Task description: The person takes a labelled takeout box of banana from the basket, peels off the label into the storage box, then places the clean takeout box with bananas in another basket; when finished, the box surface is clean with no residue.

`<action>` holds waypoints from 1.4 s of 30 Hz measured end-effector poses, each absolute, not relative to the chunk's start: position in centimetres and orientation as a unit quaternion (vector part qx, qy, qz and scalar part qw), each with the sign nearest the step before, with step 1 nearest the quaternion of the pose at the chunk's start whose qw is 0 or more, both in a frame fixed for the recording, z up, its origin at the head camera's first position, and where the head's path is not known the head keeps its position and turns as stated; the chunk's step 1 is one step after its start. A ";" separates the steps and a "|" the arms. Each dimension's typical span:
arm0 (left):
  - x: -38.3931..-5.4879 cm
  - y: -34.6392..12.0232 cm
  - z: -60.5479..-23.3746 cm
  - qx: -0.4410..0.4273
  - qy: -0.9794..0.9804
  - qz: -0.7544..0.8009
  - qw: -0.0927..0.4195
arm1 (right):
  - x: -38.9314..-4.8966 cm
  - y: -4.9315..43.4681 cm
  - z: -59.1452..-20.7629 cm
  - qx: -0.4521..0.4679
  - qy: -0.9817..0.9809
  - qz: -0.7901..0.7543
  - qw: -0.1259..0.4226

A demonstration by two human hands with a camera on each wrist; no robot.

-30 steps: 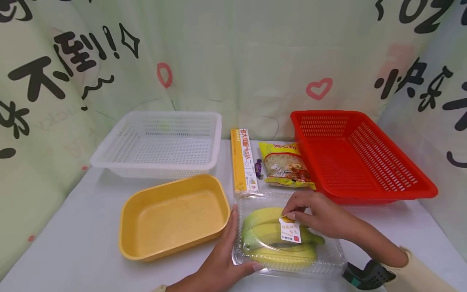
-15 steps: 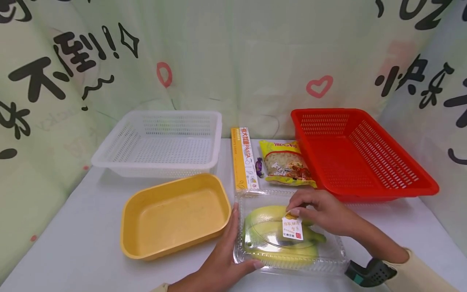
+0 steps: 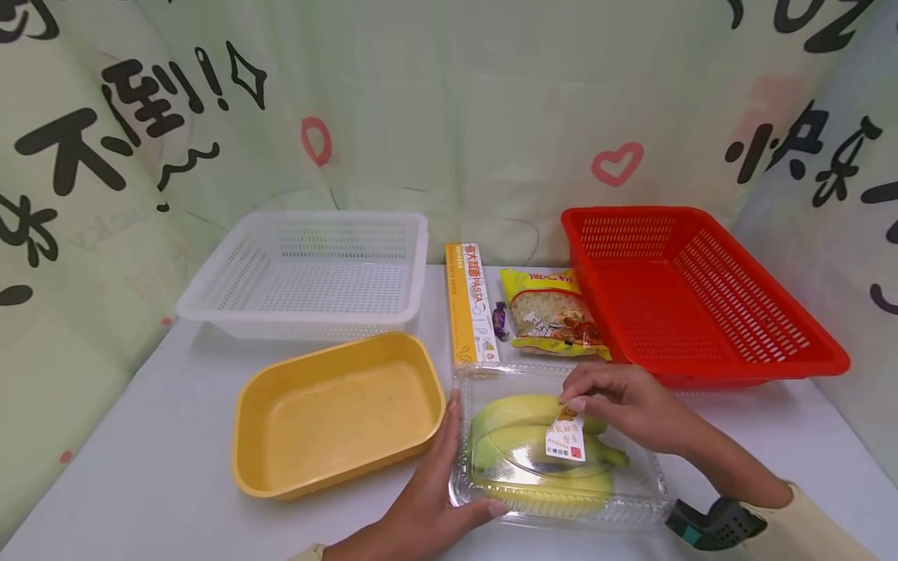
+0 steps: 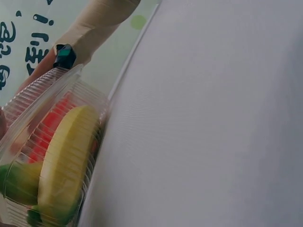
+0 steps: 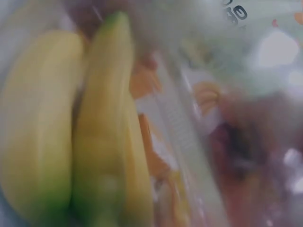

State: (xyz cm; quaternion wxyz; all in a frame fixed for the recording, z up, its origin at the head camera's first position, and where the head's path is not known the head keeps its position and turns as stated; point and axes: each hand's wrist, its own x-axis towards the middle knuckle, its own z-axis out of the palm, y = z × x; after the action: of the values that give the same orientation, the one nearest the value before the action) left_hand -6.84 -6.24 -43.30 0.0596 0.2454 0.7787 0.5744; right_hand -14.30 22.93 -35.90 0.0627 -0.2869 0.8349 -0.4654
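I find the bench [image 3: 140,467] carrying, from largest down: a red basket [image 3: 701,296] far right, a white basket [image 3: 309,273] far left, a yellow tub [image 3: 337,413] near left, and a clear box [image 3: 631,499] of bananas [image 3: 519,448] near centre, just right of the tub. Behind the box lie a pasta pack [image 3: 468,304], a snack bag [image 3: 550,312] and a small purple sweet [image 3: 499,321].

Step in hand, as I judge it: opening the box. My left hand [image 3: 428,499] braces the box's left wall and near-left corner, fingers straight along the wall, thumb on the near rim. My right hand [image 3: 620,401] has its grip together, pinching the label [image 3: 567,440] at its far end on the lid. The lid sits on the box; I cannot tell whether it is unlatched.

Next move calls for a steady left brace while the right lifts, so the box does not slide.

The box's long axis runs left to right. The bananas lie along it, green tips left, stems pointing right.
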 end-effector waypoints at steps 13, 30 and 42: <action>-6.8 -6.3 -43.2 0.242 0.780 0.574 0.061 | -14.1 23.0 -35.8 -0.290 0.826 -0.481 0.048; -7.0 -6.3 -43.4 0.250 0.772 0.582 0.058 | -13.9 23.2 -36.0 -0.285 0.812 -0.507 0.050; -7.1 -6.2 -43.4 0.248 0.769 0.586 0.057 | -13.9 23.3 -36.1 -0.284 0.809 -0.513 0.046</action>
State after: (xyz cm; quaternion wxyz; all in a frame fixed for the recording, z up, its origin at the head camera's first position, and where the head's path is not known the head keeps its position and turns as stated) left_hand -7.06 -6.21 -43.40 0.0567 0.2484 0.7693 0.5858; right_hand -13.89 23.28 -36.12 0.0459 -0.2844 0.8085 -0.5132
